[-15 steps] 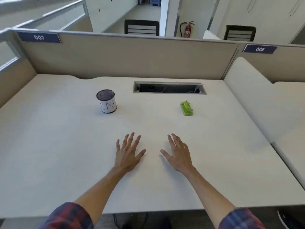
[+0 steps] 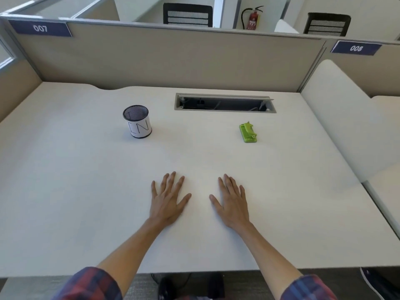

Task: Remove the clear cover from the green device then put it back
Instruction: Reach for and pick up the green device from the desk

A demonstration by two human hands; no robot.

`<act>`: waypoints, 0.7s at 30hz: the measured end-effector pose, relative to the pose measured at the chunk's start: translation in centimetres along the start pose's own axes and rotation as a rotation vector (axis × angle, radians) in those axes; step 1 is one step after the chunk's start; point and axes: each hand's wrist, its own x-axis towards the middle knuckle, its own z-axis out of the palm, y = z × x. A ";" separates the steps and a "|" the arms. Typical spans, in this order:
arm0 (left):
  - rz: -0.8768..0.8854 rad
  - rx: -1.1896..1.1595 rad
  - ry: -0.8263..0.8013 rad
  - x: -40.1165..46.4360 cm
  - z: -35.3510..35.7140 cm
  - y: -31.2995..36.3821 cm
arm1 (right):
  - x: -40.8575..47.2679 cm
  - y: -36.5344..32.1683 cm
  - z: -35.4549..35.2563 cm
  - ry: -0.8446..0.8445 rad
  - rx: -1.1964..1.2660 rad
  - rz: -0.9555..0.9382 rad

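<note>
A small green device lies flat on the white desk, right of centre and beyond my hands. Its clear cover is too small to make out from here. My left hand rests palm down on the desk near the front, fingers spread and holding nothing. My right hand lies beside it in the same flat pose, also with nothing in it. Both hands are well short of the device, which sits farther back and a little to the right of my right hand.
A mesh pen cup with a white band stands at the back left. An open cable slot is cut into the desk behind the device. Beige partitions wall the back and sides; a white divider stands at right.
Both hands stay flat in the same place on the desk. Only the view has tilted slightly.
</note>
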 end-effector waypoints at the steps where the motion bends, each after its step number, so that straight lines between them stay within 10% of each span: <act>1: -0.006 -0.006 0.002 0.2 0.0 0.0 | 0.2 0.0 0.1 -0.003 -0.001 0.004; 10: -0.004 -0.055 0.050 2.5 0.0 0.6 | 4.5 1.4 -2.1 0.241 0.017 -0.009; 21: 0.008 -0.056 0.083 2.6 0.3 0.4 | 17.8 6.3 -8.6 0.229 0.144 0.420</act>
